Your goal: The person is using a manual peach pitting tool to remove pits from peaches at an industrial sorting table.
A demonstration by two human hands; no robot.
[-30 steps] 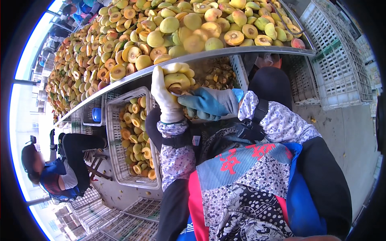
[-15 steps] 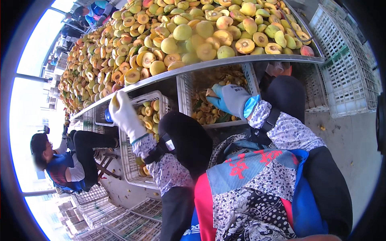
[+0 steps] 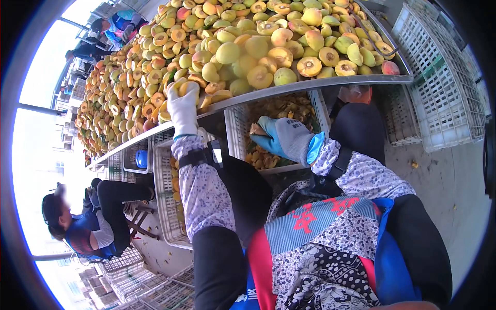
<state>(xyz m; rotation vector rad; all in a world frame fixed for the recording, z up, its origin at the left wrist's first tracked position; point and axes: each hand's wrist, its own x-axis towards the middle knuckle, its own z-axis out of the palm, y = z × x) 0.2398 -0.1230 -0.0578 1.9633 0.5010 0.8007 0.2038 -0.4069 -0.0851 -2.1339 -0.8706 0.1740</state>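
Note:
My left hand [image 3: 184, 106], in a white glove, is at the table's near edge with its fingers curled round a yellow peach half [image 3: 179, 83] on the pile. Around it lie many peach halves [image 3: 309, 66], several with the stone showing. My right hand [image 3: 289, 138], in a grey and blue glove, is closed on a tool with a brown, wooden-looking handle [image 3: 257, 129]; the rest of the tool is hidden. Below that hand stands a white crate [image 3: 236, 129] holding stones and scraps. Partly behind my left forearm is another white crate [image 3: 166, 206] with peach halves.
The metal table rim [image 3: 310, 81] runs across in front of my knees. Tall stacked crates [image 3: 439, 77] stand at the right. At the left, a co-worker [image 3: 88, 227] sits by the table, with low crate stacks [image 3: 124, 266] nearby. Another person [image 3: 120, 27] is at the far left.
My left hand has moved from above the left crate up and right to the pile, and its fingers have closed round a peach half. My right hand has shifted slightly left and down, still holding the tool.

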